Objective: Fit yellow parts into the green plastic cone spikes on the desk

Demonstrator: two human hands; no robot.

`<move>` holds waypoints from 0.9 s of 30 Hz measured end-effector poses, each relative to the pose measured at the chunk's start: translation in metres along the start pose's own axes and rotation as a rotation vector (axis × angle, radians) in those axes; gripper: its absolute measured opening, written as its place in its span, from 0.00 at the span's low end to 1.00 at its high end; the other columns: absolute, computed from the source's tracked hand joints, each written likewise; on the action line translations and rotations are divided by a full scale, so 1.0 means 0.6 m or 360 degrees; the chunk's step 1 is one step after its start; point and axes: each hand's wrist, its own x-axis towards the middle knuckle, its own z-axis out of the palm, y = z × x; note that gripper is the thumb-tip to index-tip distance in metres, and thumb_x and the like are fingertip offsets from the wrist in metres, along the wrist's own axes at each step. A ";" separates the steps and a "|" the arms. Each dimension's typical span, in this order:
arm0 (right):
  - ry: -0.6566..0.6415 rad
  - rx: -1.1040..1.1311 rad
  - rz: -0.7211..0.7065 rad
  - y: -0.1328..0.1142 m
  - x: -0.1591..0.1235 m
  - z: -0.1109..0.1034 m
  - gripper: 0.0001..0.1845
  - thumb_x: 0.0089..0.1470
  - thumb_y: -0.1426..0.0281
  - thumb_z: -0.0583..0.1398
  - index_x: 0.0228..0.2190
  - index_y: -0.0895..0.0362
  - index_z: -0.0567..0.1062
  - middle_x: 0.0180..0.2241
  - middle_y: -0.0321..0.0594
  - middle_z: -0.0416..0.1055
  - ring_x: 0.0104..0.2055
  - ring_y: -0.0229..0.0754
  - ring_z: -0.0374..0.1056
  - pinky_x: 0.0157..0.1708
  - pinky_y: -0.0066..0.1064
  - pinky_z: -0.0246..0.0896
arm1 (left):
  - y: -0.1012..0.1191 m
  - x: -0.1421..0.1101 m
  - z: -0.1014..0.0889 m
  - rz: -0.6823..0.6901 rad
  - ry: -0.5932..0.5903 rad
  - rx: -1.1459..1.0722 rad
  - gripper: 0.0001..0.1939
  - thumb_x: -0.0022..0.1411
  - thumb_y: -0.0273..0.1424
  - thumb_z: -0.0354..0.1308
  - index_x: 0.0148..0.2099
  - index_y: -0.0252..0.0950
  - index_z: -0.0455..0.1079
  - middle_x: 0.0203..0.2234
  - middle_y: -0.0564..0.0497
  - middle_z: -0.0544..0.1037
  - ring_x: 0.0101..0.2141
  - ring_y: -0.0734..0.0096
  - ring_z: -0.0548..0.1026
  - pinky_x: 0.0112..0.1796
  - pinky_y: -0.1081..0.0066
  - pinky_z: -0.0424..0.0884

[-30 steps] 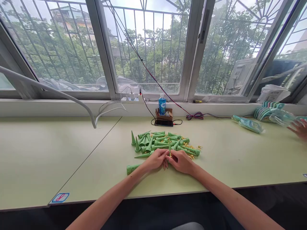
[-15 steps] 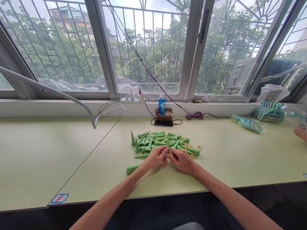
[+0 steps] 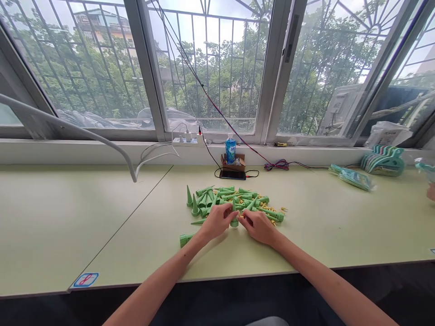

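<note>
My left hand (image 3: 216, 221) grips a green plastic watering spike (image 3: 234, 221), which stands nearly upright with its point up and its wide collar low. Close on its right, my right hand (image 3: 260, 227) pinches a small yellow plastic piece (image 3: 241, 216) against or beside the spike; whether they touch I cannot tell. Just beyond both hands lies a pile of similar green spikes (image 3: 205, 198), with small yellow pieces (image 3: 273, 209) scattered at its right side. Left of my left wrist, another green spike (image 3: 185, 239) lies on its side, partly hidden by my forearm.
A blue-labelled bottle (image 3: 230, 150) stands in a small cardboard box (image 3: 234, 166) behind a phone (image 3: 232, 174). Bundled cable (image 3: 277, 165), bagged goods (image 3: 351, 177) and green hangers (image 3: 382, 160) line the table's back right. Another person's hand (image 3: 431, 192) shows at the right edge.
My left hand has shifted the spike slightly left and lower, so its collar now shows. The yellow piece is now visible in my right fingers. The other person's hand has moved slightly.
</note>
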 end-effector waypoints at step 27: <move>-0.0009 -0.0079 -0.0060 0.007 -0.001 0.003 0.20 0.66 0.64 0.50 0.22 0.55 0.62 0.18 0.32 0.60 0.20 0.35 0.55 0.25 0.28 0.47 | -0.016 -0.009 0.002 0.0001 -0.0162 0.0202 0.05 0.58 0.33 0.54 0.33 0.38 0.65 0.15 0.58 0.64 0.19 0.73 0.62 0.25 0.72 0.55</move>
